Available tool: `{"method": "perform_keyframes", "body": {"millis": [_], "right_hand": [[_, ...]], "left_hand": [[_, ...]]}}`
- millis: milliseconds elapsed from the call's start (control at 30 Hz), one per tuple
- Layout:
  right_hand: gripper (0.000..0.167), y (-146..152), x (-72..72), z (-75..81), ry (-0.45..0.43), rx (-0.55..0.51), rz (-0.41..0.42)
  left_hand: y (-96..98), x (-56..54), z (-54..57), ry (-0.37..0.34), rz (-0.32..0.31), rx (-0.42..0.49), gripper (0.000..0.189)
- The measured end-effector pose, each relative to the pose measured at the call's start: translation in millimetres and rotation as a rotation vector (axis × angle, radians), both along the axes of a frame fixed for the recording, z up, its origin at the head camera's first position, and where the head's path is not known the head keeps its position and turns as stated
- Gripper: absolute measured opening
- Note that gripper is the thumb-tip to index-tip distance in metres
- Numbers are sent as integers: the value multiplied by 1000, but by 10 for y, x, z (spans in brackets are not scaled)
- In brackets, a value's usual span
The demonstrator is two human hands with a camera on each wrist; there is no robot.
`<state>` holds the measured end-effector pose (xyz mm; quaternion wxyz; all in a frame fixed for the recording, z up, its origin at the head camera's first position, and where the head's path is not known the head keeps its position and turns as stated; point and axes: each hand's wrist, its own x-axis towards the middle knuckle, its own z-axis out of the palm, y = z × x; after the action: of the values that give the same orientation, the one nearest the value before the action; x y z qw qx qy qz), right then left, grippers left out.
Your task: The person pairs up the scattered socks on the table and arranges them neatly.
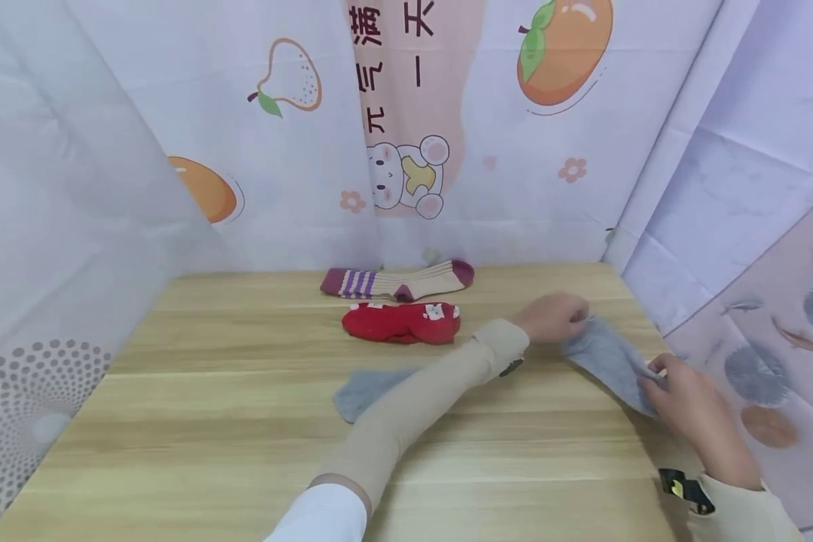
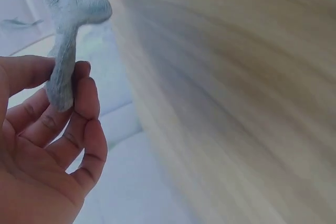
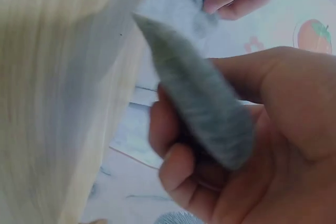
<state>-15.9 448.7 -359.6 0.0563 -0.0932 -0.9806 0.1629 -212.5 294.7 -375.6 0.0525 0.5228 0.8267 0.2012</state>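
Observation:
A grey sock (image 1: 612,360) is stretched between both hands above the table's right edge. My left hand (image 1: 554,318) pinches its far end; the left wrist view shows the toe-like tip of the sock (image 2: 64,72) between thumb and fingers. The near end is pinched by my right hand (image 1: 694,406), and in the right wrist view the folded sock (image 3: 202,95) lies between thumb and curled fingers. Another grey sock (image 1: 367,391) lies on the table, partly hidden under my left forearm.
Behind it on the wooden table (image 1: 196,406) lie red socks (image 1: 401,324) with white figures and a cream sock (image 1: 406,284) with purple stripes and maroon ends. A printed curtain (image 1: 501,173) hangs at the back, with cloth along both sides.

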Motion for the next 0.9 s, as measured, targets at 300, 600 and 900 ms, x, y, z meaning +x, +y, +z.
{"method": "perform_keyframes", "body": {"millis": [300,600,900], "right_hand": [[23,-15,-5,-115,132,28,5],[18,-248,-36,-85,232,-14,94],[16,-650,-44,82,357,3,261]], "left_hand": [[-323,17,15,42,-60,36,25],[-911,123,209,-25,-101,143,13],[-1675,292,360,-118,-33,180,8]]}}
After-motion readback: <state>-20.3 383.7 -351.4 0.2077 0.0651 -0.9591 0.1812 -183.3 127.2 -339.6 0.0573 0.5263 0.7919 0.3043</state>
